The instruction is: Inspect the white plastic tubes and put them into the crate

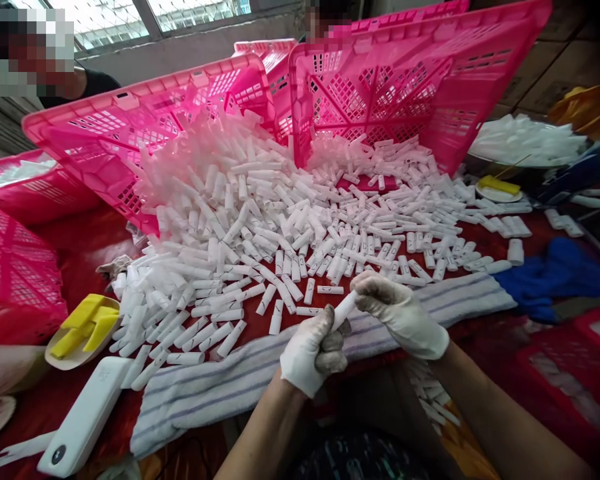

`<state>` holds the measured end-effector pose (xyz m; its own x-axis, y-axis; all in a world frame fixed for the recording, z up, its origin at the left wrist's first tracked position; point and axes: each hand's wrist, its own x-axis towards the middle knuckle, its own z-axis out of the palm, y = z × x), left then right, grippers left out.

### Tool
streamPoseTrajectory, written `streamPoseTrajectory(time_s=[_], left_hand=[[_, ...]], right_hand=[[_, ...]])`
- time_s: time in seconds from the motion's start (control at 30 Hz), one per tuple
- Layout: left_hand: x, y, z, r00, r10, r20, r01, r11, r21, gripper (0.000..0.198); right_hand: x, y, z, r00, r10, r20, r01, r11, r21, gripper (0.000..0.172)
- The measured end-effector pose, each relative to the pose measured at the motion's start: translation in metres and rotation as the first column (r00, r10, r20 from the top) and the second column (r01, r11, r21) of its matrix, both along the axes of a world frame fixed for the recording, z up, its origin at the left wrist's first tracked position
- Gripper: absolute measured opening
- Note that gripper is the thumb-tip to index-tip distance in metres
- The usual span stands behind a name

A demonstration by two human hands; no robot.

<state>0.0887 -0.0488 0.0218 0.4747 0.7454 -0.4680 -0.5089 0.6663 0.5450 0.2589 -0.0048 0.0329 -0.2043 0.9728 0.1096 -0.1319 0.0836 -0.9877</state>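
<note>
Both my hands wear white gloves and meet over a striped grey towel (240, 380) at the table's near edge. My left hand (313, 353) is closed in a fist around the lower end of a small white plastic tube (345, 309). My right hand (397, 310) pinches the tube's upper end from the right. A large heap of the same white tubes (260, 220) spreads over the red table just beyond my hands.
Two tipped pink baskets (145, 127) (410, 73) spill tubes at the back. More pink baskets (15, 273) stand at the left. A dish with yellow pieces (83, 327) and a white power bank (85, 417) lie front left. A blue cloth (555, 277) lies right. Other people stand behind the baskets.
</note>
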Motion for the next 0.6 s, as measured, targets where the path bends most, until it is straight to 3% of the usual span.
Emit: streamPoseTrajectory(time_s=[0.07, 0.13, 0.3, 0.33, 0.4, 0.5, 0.6], left_hand=[[-0.002, -0.001, -0.001, 0.979, -0.106, 0.172, 0.124, 0.987, -0.097, 0.046], [0.002, -0.003, -0.001, 0.958, -0.136, 0.253, 0.173, 0.976, -0.130, 0.046], [0.023, -0.008, 0.002, 0.993, 0.056, 0.102, -0.052, 0.998, -0.042, 0.039], [0.024, -0.007, 0.002, 0.994, 0.036, 0.108, -0.032, 0.999, -0.037, 0.038], [0.019, -0.004, 0.002, 0.968, -0.146, 0.205, 0.167, 0.982, -0.087, 0.041], [0.008, 0.002, 0.002, 0.830, -0.390, 0.399, 0.480, 0.863, -0.155, 0.050], [0.009, 0.000, 0.001, 0.799, -0.376, 0.470, 0.490, 0.859, -0.146, 0.049]], right_hand=[[0.005, -0.001, -0.001, 0.998, 0.051, 0.025, -0.053, 0.996, 0.072, 0.010], [0.011, -0.005, -0.005, 0.997, 0.059, 0.047, -0.064, 0.992, 0.111, 0.008], [0.022, -0.016, -0.011, 1.000, -0.018, 0.011, 0.017, 0.994, 0.110, 0.006], [0.024, -0.017, -0.010, 1.000, -0.020, -0.011, 0.021, 0.994, 0.108, 0.005], [0.028, -0.019, -0.005, 0.999, 0.001, -0.038, 0.003, 0.993, 0.120, 0.007], [0.034, -0.020, 0.003, 0.996, 0.087, -0.012, -0.084, 0.986, 0.146, 0.008], [0.036, -0.022, 0.003, 0.989, 0.148, 0.004, -0.146, 0.976, 0.160, 0.007]])
